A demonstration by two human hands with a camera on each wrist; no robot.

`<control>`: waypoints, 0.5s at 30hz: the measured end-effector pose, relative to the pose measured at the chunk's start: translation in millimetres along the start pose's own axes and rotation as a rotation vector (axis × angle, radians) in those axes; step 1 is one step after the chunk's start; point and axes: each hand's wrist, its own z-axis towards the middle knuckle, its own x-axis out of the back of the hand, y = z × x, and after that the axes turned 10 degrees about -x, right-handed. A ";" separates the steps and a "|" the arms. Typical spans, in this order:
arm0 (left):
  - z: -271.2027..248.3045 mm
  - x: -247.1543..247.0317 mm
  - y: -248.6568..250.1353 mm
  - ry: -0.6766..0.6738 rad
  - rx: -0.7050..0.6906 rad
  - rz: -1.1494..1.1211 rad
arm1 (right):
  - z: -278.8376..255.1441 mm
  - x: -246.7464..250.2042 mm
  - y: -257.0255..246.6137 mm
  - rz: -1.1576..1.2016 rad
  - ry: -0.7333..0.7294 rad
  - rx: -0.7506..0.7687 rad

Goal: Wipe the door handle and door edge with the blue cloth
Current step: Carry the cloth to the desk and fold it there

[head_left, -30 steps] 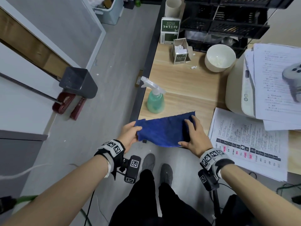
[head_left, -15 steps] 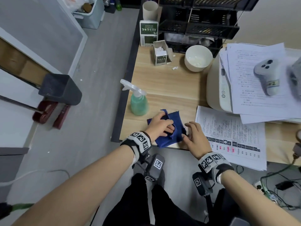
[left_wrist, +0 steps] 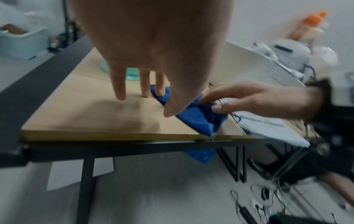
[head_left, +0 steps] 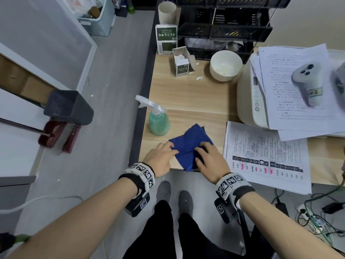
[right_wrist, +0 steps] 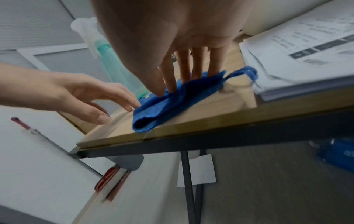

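Note:
The blue cloth lies folded into a small bundle at the front edge of the wooden desk, one corner hanging just over the edge. My left hand is at its left side with straight fingers touching the desk and the cloth's edge. My right hand is arched over the cloth, and its thumb and fingers pinch a fold. At the far left a white door panel carries a dark grey handle block on a metal bar.
A green spray bottle stands just behind the cloth. Printed sheets lie right of it, beside a white printer stacked with papers and a controller. A white bowl and small boxes sit farther back. Cables lie on the floor.
The cloth, spread between both hands a second ago, is now folded small. My left hand folded it over and drew back to its left edge; my right hand moved onto it.

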 end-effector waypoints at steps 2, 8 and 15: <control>-3.5 1.9 3.1 -0.039 -0.008 0.111 | 14.6 1.8 -5.3 -0.065 0.001 0.013; -1.6 6.5 10.1 -0.031 -0.038 0.204 | 44.5 19.2 -16.1 -0.093 0.032 0.174; 3.6 -0.1 6.6 0.060 -0.050 0.190 | -4.0 -0.1 11.9 -0.135 0.096 0.169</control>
